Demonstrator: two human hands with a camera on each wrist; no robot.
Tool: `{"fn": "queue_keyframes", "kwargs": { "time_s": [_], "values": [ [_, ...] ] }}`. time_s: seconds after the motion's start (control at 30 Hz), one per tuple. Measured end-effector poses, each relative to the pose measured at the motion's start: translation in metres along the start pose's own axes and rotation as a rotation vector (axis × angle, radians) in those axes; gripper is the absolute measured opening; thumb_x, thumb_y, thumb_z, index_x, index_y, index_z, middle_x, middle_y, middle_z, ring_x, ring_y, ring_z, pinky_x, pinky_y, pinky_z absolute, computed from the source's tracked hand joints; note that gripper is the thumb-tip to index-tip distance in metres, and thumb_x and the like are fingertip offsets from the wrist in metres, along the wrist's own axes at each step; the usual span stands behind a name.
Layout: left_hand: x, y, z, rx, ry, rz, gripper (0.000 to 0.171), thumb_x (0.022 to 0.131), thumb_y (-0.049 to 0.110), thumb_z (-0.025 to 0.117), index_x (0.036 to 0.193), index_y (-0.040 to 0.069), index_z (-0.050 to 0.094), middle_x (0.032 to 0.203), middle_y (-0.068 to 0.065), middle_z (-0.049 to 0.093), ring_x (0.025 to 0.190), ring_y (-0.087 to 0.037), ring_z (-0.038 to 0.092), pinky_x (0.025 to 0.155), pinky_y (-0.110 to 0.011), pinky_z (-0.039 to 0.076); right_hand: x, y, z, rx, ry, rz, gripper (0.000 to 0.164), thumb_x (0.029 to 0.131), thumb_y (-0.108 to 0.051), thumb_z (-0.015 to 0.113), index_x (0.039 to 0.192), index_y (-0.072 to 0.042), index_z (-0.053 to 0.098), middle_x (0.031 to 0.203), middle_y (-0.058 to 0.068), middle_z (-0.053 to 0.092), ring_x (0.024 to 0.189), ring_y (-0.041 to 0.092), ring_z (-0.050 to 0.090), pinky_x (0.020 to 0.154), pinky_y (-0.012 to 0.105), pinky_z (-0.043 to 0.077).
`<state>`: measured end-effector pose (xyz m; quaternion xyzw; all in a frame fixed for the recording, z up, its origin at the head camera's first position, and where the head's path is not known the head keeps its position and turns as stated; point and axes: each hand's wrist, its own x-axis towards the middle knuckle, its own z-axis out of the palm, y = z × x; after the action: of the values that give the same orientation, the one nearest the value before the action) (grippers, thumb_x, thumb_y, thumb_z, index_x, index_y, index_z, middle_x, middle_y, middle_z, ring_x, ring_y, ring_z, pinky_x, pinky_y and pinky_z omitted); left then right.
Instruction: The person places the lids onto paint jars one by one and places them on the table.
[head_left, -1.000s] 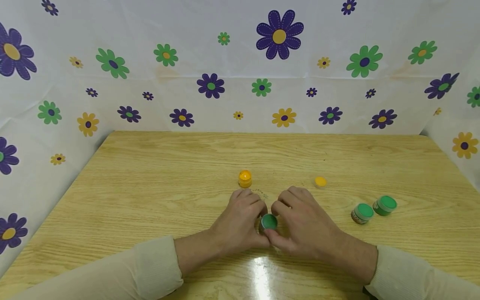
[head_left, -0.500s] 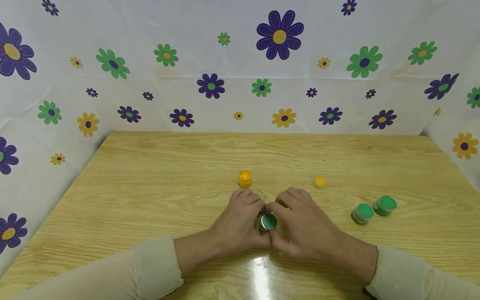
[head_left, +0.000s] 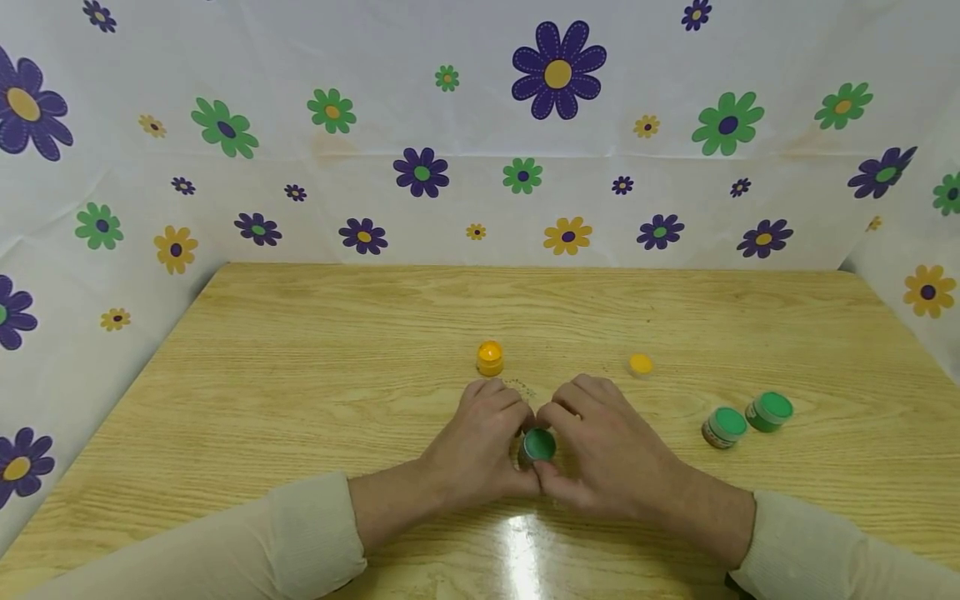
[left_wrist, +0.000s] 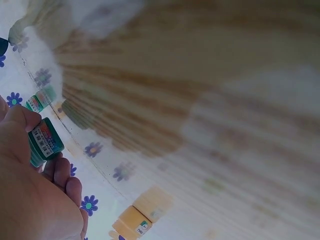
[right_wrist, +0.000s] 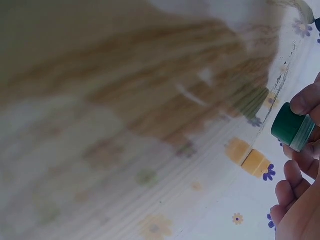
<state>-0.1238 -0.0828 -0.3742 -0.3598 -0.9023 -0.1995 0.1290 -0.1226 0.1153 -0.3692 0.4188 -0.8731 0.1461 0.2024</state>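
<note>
A small green paint jar (head_left: 538,447) is held between both hands near the front middle of the table. My left hand (head_left: 480,442) grips its left side, thumb in front and fingers behind. From the right, my right hand (head_left: 611,446) pinches it, thumb tip and index finger at the rim. The left wrist view shows a printed label on the jar (left_wrist: 46,142), with the left thumb over its edge. In the right wrist view, the right thumb presses on the green jar (right_wrist: 287,124), beside a translucent band.
Just beyond the hands stands a yellow paint jar (head_left: 490,358) with its paint showing. A yellow lid (head_left: 641,364) lies to its right. Two more green-topped jars (head_left: 725,427) (head_left: 770,412) stand at the right. A flower-print cloth (head_left: 480,208) encloses the table's back and sides.
My right thumb and index finger have shifted slightly at the jar's rim, away and back, and the jar's top tilts a little. My left hand keeps its place.
</note>
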Motion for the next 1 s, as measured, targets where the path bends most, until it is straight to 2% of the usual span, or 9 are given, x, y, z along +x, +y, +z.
{"fn": "queue_keyframes", "kwargs": {
  "time_s": [0.33, 0.53, 0.77, 1.0],
  "values": [
    [-0.0003, -0.0005, -0.0011, 0.007, 0.004, 0.009, 0.036, 0.066, 0.042, 0.085, 0.080, 0.015, 0.066, 0.078, 0.008, 0.060, 0.080, -0.009, 0.046, 0.089, -0.033, 0.040, 0.0009, -0.0006, -0.0016, -0.045, -0.032, 0.037, 0.030, 0.082, -0.045, 0.067, 0.088, -0.016, 0.060, 0.087, -0.005, 0.054, 0.087, 0.015, 0.049, 0.086, 0.037, 0.044],
    [-0.0004, -0.0007, -0.0013, 0.000, -0.005, 0.007, 0.036, 0.065, 0.040, 0.086, 0.080, 0.015, 0.066, 0.078, 0.009, 0.059, 0.081, -0.009, 0.046, 0.089, -0.033, 0.040, 0.0006, -0.0006, -0.0021, -0.034, -0.042, 0.057, 0.032, 0.084, -0.047, 0.067, 0.089, -0.017, 0.061, 0.088, -0.005, 0.056, 0.087, 0.015, 0.050, 0.088, 0.037, 0.045],
    [-0.0004, -0.0002, -0.0008, 0.021, 0.011, 0.015, 0.039, 0.067, 0.043, 0.085, 0.082, 0.013, 0.064, 0.077, 0.007, 0.058, 0.080, -0.010, 0.046, 0.088, -0.033, 0.041, 0.0009, -0.0008, -0.0031, 0.019, -0.035, 0.027, 0.033, 0.078, -0.037, 0.067, 0.104, -0.016, 0.067, 0.095, -0.005, 0.059, 0.092, 0.014, 0.051, 0.089, 0.038, 0.044],
    [-0.0004, -0.0006, 0.0002, 0.015, 0.020, 0.017, 0.034, 0.067, 0.038, 0.084, 0.082, 0.014, 0.065, 0.076, 0.007, 0.057, 0.080, -0.010, 0.046, 0.088, -0.034, 0.041, 0.0001, -0.0005, -0.0021, 0.027, -0.029, 0.008, 0.030, 0.078, -0.035, 0.068, 0.101, -0.016, 0.065, 0.095, -0.006, 0.058, 0.092, 0.014, 0.051, 0.088, 0.037, 0.044]
  ]
}}
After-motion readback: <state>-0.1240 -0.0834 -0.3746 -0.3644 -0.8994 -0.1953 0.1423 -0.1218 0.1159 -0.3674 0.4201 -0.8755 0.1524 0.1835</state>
